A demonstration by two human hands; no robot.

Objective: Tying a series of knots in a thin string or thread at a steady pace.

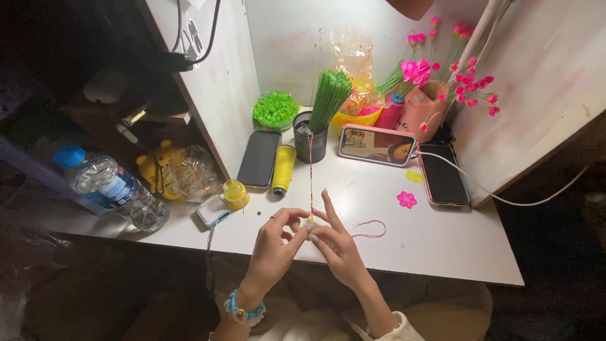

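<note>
My left hand and my right hand meet over the front of a white desk. Together they pinch a small pale yellow piece at the base of a thin upright stem wound with red thread. The stem rises toward a black mesh cup full of green wire stems. A red thread loop trails on the desk to the right of my right hand. My left wrist wears a blue bead bracelet.
On the desk lie a dark phone, a yellow thread spool, a small yellow jar, a propped phone with a lit screen, a pink-cased phone on a cable, a pink paper flower, pink flower sprays, a water bottle.
</note>
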